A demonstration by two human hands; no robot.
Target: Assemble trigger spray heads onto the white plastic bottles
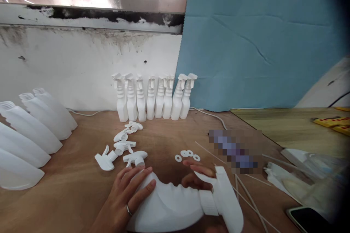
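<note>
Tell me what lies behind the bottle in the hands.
Behind the spray bottle, on the wooden table, lie loose trigger heads and white washers. The right hand sits partly behind it; its palm is hidden.

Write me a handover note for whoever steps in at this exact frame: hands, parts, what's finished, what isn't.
Left hand grips the body of a white bottle lying on its side on the wooden table.
Right hand holds the trigger head at the bottle's neck; whether it is fully tightened cannot be told.
Done: a row of assembled sprayers stands by the wall.
Left: empty bottles at far left, loose trigger heads, washers and dip tubes on the table.
</note>
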